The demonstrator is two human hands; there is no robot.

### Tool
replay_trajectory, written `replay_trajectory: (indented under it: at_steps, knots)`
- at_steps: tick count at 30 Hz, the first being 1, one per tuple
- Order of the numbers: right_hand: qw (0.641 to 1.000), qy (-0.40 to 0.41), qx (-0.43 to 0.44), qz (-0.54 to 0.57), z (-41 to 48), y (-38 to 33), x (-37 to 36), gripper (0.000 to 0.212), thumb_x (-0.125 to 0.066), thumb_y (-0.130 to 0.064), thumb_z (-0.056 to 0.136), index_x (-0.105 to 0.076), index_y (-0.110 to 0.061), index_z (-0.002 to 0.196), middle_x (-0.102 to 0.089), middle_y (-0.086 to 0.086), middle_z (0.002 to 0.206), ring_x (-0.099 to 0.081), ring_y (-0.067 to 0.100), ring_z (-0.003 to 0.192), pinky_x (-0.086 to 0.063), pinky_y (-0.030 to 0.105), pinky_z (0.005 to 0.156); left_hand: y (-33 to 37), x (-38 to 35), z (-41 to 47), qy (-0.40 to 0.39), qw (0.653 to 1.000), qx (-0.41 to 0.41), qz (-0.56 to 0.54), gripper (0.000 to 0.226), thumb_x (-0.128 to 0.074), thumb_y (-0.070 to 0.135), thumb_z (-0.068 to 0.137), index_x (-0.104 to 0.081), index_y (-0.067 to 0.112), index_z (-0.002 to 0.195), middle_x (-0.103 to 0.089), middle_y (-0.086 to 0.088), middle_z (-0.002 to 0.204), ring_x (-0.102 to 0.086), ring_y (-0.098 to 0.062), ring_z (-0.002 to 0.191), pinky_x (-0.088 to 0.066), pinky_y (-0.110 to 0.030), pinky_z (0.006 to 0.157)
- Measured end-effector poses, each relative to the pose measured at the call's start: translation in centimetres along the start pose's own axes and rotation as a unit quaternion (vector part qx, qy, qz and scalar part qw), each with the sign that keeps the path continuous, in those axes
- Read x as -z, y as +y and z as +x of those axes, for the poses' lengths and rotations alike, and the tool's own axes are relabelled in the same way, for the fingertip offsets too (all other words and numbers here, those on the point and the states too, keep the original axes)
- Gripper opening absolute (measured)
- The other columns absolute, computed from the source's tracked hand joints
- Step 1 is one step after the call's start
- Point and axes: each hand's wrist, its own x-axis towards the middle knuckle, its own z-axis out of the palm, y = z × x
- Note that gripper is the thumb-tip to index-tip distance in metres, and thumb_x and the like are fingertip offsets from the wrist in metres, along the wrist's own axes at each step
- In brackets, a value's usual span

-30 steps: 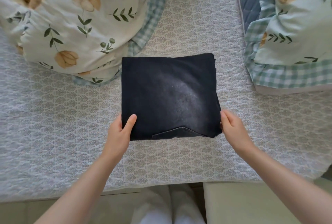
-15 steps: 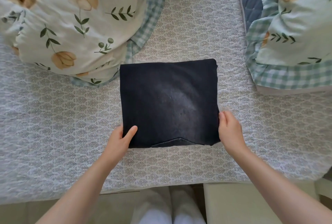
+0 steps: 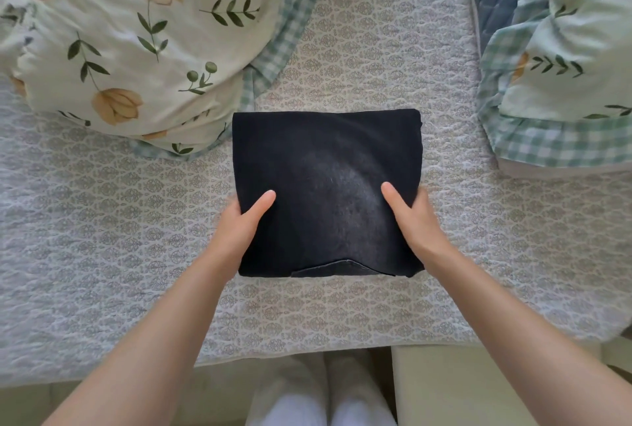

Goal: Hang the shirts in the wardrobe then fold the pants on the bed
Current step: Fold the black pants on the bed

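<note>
The left hand (image 3: 239,225) and right hand (image 3: 415,220) grip the folded pants (image 3: 325,165) on the bed (image 3: 102,227), thumbs on top, other fingers hidden beneath.

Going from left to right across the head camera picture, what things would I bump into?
Flowery quilt → left hand → folded pants → right hand → flowery pillow
</note>
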Motion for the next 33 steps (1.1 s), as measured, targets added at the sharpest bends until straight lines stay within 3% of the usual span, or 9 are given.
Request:
replay_trajectory:
  at_steps: [5, 9, 14, 20, 24, 28, 33]
  knots:
    - [0.999, -0.027, 0.008, 0.035, -0.1, 0.1, 0.9, 0.067, -0.056, -0.063, 0.085, -0.042, -0.025, 0.139, -0.054, -0.013, 0.129, -0.052, 0.009, 0.119, -0.042, 0.033, 0.102, -0.4, -1.4, -0.5, 0.022, 0.998, 0.021, -0.058, 0.040, -0.069, 0.049, 0.085, -0.062, 0.033, 0.122, -0.069, 0.012, 0.114, -0.065, -0.013, 0.106, -0.053, -0.036, 0.090]
    - [0.999, -0.021, 0.012, 0.043, -0.9, 0.1, 1.2, 0.063, -0.056, -0.063, 0.086, -0.047, -0.027, 0.137, -0.057, -0.014, 0.129, -0.054, 0.009, 0.119, -0.044, 0.037, 0.103, -1.3, -2.2, -2.4, 0.089, 0.989, 0.002, -0.122, 0.034, -0.071, 0.043, 0.086, -0.064, 0.031, 0.118, -0.071, 0.011, 0.111, -0.067, -0.012, 0.102, -0.055, -0.033, 0.083]
    - [0.999, -0.022, 0.026, 0.022, -3.5, -0.3, 2.1, 0.041, -0.054, -0.056, 0.091, -0.057, -0.023, 0.113, -0.062, -0.007, 0.111, -0.060, 0.013, 0.104, -0.051, 0.036, 0.090, -2.4, -2.5, -6.3, 0.154, 0.971, -0.012, -0.185, 0.031, -0.074, 0.037, 0.084, -0.067, 0.029, 0.114, -0.074, 0.011, 0.106, -0.069, -0.013, 0.100, -0.057, -0.039, 0.087]
    - [0.996, -0.058, 0.062, -0.033, -8.0, -2.3, 3.1, 0.029, -0.052, -0.053, 0.092, -0.057, -0.025, 0.098, -0.063, -0.002, 0.105, -0.061, 0.017, 0.098, -0.052, 0.040, 0.086, -3.7, -1.4, -13.4, 0.195, 0.949, -0.026, -0.245, 0.021, -0.073, 0.031, 0.086, -0.070, 0.026, 0.106, -0.075, 0.010, 0.101, -0.071, -0.012, 0.097, -0.056, -0.033, 0.082]
    - [0.989, -0.100, 0.085, -0.072, -12.3, -4.9, 3.1, 0.039, -0.051, -0.056, 0.092, -0.058, -0.021, 0.109, -0.062, -0.004, 0.108, -0.061, 0.014, 0.099, -0.051, 0.036, 0.081, -4.2, 0.5, -18.7, 0.224, 0.932, -0.035, -0.283, 0.023, -0.071, 0.032, 0.087, -0.069, 0.027, 0.110, -0.075, 0.010, 0.104, -0.070, -0.013, 0.099, -0.056, -0.036, 0.088]
    - [0.975, -0.149, 0.126, -0.106, -16.7, -7.8, 2.0, 0.028, -0.049, -0.052, 0.095, -0.058, -0.029, 0.106, -0.064, -0.008, 0.106, -0.063, 0.010, 0.097, -0.053, 0.036, 0.085, -4.5, 3.0, -23.6, 0.266, 0.911, -0.046, -0.312, 0.024, -0.069, 0.031, 0.090, -0.068, 0.023, 0.113, -0.074, 0.008, 0.106, -0.071, -0.011, 0.098, -0.056, -0.035, 0.088]
    - [0.952, -0.202, 0.169, -0.156, -22.2, -11.9, -2.0, 0.037, -0.047, -0.051, 0.096, -0.055, -0.024, 0.120, -0.063, -0.008, 0.112, -0.062, 0.009, 0.099, -0.050, 0.029, 0.077, -5.7, 7.0, -29.1, 0.327, 0.874, -0.051, -0.355, 0.024, -0.069, 0.032, 0.090, -0.068, 0.022, 0.112, -0.074, 0.008, 0.106, -0.070, -0.014, 0.100, -0.056, -0.036, 0.087]
